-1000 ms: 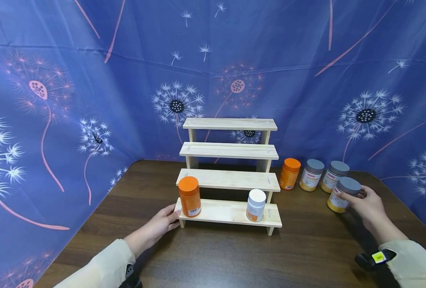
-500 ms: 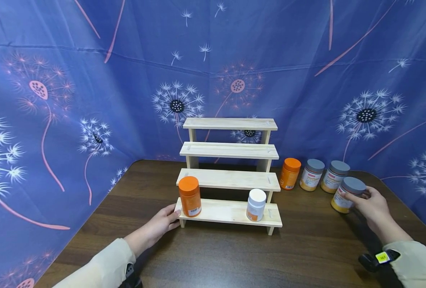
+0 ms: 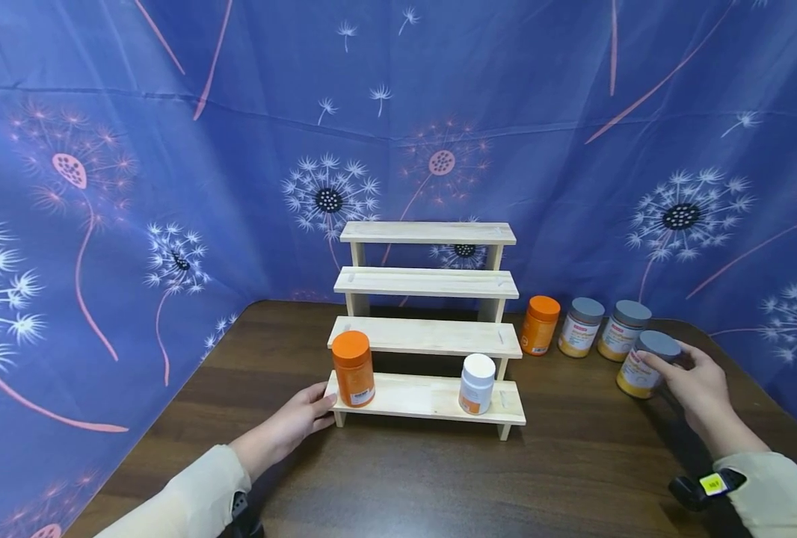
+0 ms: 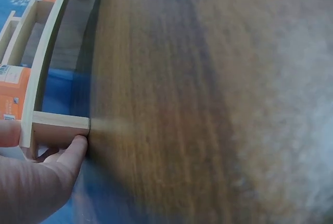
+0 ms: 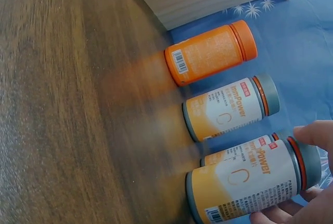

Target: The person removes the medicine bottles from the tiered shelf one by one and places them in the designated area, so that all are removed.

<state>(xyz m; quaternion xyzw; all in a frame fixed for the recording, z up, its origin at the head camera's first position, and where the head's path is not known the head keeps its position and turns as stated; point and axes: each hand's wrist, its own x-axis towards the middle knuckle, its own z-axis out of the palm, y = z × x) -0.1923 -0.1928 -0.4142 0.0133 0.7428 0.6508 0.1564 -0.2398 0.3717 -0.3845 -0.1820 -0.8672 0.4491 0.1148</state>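
Note:
My left hand [image 3: 294, 426] holds the left end of the lowest step of a four-tier wooden display stand [image 3: 425, 336]. In the left wrist view, a finger lies against the end leg [image 4: 61, 126] of that step. An orange bottle [image 3: 354, 373] stands on this step near the hand, and a white bottle [image 3: 477, 385] stands toward its right end. At the right, my right hand [image 3: 701, 388] grips a supplement bottle [image 3: 639, 366] with a grey lid, white label and yellow base. Its thumb and fingers are around the upper part of the bottle, seen close in the right wrist view.
Behind the held bottle stand two matching grey-lidded bottles, one nearer the stand [image 3: 581, 329] and one farther right [image 3: 622, 332]. An orange bottle [image 3: 540, 326] is just right of the stand. A blue dandelion-print cloth [image 3: 560, 149] hangs behind the brown wooden table [image 3: 439, 486].
The right hand and its grey-lidded bottle have shifted slightly to the right. The left hand keeps its hold on the stand, and the other bottles have not moved.

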